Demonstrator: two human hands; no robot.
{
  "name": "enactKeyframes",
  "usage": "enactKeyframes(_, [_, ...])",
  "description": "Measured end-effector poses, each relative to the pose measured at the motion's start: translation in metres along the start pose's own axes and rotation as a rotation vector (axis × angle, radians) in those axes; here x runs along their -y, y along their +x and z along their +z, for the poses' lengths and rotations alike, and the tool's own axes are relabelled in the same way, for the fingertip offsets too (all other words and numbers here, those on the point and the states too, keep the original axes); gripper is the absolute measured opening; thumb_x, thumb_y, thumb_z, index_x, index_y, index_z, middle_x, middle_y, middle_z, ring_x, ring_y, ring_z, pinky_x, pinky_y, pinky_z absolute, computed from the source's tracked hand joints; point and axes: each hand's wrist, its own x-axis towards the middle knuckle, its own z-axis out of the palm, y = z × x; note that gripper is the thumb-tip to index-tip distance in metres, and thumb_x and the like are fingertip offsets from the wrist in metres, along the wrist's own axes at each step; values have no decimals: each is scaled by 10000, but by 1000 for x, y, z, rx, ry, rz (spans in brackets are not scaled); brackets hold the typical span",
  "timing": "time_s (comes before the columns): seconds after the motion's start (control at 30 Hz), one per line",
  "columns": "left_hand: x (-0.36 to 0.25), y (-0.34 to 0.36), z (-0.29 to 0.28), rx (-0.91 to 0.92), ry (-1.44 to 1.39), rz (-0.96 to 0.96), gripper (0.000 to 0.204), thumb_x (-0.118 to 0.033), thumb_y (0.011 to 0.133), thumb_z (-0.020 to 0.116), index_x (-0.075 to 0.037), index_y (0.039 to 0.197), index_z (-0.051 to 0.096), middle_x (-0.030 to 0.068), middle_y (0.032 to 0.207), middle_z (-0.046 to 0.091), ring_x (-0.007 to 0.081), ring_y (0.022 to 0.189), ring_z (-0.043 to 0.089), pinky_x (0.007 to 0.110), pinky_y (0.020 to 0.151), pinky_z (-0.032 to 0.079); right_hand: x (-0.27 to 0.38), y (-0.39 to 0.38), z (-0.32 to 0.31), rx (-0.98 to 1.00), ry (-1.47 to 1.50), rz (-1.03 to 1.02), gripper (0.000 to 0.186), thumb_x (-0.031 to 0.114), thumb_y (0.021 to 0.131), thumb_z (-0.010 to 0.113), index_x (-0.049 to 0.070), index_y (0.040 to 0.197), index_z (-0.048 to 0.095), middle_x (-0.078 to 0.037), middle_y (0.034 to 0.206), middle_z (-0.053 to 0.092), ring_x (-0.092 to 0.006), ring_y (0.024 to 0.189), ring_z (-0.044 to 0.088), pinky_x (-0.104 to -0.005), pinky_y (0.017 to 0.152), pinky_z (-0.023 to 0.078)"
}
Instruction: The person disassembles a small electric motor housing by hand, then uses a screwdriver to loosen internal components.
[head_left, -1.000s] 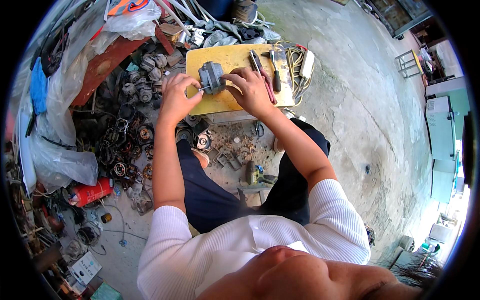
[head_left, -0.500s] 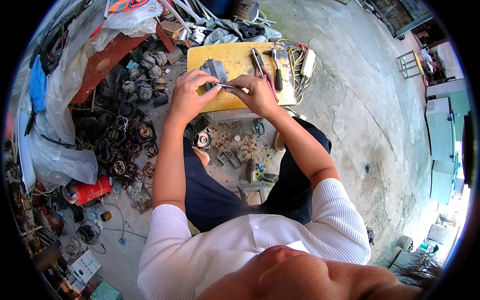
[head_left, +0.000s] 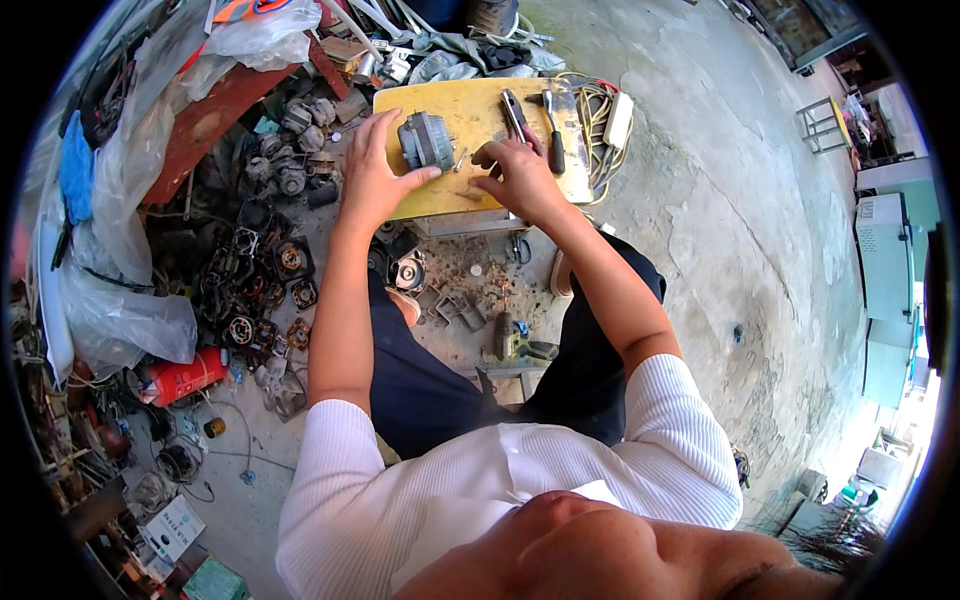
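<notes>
On the yellow tabletop [head_left: 400, 100], a grey finned block like a small electric motor [head_left: 427, 140] sits toward the left. My left hand [head_left: 372, 180] is beside it with thumb and fingers spread, the thumb tip close to its near edge. A small metal pin [head_left: 461, 160] lies just right of the block. To the right of the pin is my right hand [head_left: 520, 180], its thumb and forefinger parted and nothing between them. Pliers [head_left: 514, 112] lie beyond that hand, which partly hides their reddish handles. A black-handled tool with a metal shaft [head_left: 554, 135] rests farther right.
A white power strip [head_left: 618, 122] and coiled cable lie at the table's right edge. Below, between my legs, a cordless drill [head_left: 520, 342] stands among metal scraps. Piled motor parts [head_left: 290, 180] and plastic sheeting [head_left: 115, 270] crowd the left. Concrete floor [head_left: 740, 240] stretches right.
Half a second ago both hands pinched a thin metal piece between them. The hands have since parted and opened; a small pin now shows on the tabletop.
</notes>
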Motion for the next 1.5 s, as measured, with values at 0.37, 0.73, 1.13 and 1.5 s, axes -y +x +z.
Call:
enactKeyframes(0.37, [13, 12, 21, 212, -65, -88, 1001, -302, 628, 908, -127, 1467, 392, 198, 1382, 520, 374, 1273, 506, 449, 1065, 407, 13, -11, 30, 34, 33, -90, 275, 304, 767, 775, 112, 917, 649, -105, 893, 630, -325, 842, 664, -438, 711, 527])
enactKeyframes(0.73, [7, 14, 3, 301, -382, -361, 880, -344, 636, 909, -10, 1351, 518, 165, 1250, 629, 245, 1158, 598, 365, 995, 457, 1, -5, 12, -23, 67, 11, 394, 239, 756, 803, 87, 1074, 628, -112, 930, 653, -300, 855, 672, -412, 749, 524])
enactKeyframes(1.13, [15, 20, 2, 387, -496, -366, 840, -579, 734, 779, 12, 1301, 593, 145, 1103, 695, 195, 978, 665, 329, 888, 493, -18, -1, 0, -68, -48, 22, 312, 251, 777, 779, 93, 1034, 696, -114, 932, 686, -292, 936, 663, -399, 876, 484])
enactKeyframes(1.5, [31, 29, 8, 411, -599, -485, 829, -627, 848, 656, 18, 1355, 540, 134, 1310, 595, 198, 1192, 549, 324, 1023, 398, -22, -4, 4, 32, -192, 78, 349, 256, 762, 779, 110, 1065, 685, -104, 953, 665, -305, 950, 654, -410, 829, 503])
